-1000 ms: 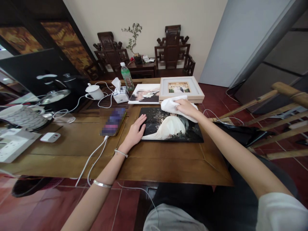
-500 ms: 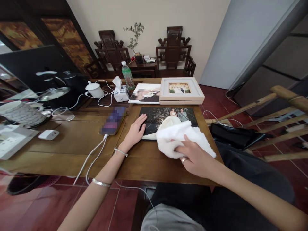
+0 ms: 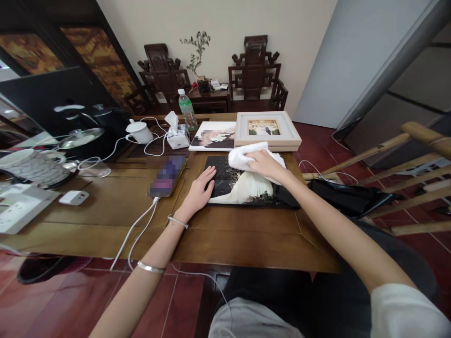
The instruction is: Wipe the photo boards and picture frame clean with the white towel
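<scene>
Beneath the right hand (image 3: 262, 162), the white cloth (image 3: 241, 158) conceals the upper right part of the dark photo panel (image 3: 252, 188), whose right edge is crossed by the forearm (image 3: 313, 204). Left of the left hand (image 3: 200, 191), pixelation obscures much of the phone (image 3: 168, 176); farther left, the power strip (image 3: 21, 211) is truncated by the picture's edge.

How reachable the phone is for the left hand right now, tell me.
Probably yes: the left hand rests open at the left edge of the picture, the phone lies close by to its left, and nothing seems to stand between.
</scene>
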A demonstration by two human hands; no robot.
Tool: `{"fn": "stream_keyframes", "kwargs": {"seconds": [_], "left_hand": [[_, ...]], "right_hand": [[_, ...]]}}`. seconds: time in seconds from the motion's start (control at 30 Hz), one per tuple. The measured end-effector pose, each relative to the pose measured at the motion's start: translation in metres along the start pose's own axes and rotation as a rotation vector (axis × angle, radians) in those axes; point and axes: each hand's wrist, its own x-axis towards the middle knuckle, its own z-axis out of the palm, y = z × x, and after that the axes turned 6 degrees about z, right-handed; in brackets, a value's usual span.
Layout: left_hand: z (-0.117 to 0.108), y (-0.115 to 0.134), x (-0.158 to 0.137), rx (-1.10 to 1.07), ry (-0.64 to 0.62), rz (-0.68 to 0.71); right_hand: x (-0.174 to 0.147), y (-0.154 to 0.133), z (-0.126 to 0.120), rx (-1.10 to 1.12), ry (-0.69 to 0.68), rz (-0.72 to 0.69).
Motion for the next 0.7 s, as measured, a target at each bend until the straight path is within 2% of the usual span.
{"fn": "stream_keyframes", "kwargs": {"seconds": [0.13, 0.23, 0.33, 0.57, 0.7], "left_hand": [[-0.001, 0.0, 0.0, 0.002, -0.004, -0.002], [0.0, 0.0, 0.0, 0.003, -0.005, -0.002], [0.001, 0.0, 0.0, -0.005, 0.001, -0.005], [0.003, 0.0, 0.0, -0.017, 0.013, -0.01], [0.002, 0.0, 0.0, -0.019, 0.006, -0.007]], "right_hand": [[0.024, 0.004, 0.001, -0.025, 0.028, 0.016], [0.016, -0.002, 0.007, -0.03, 0.046, 0.034], [-0.013, -0.016, 0.017, -0.061, 0.035, 0.022], [-0.117, -0.056, 0.031, -0.047, -0.081, -0.113], [-0.143, -0.066, 0.025, 0.005, -0.17, -0.137]]}}
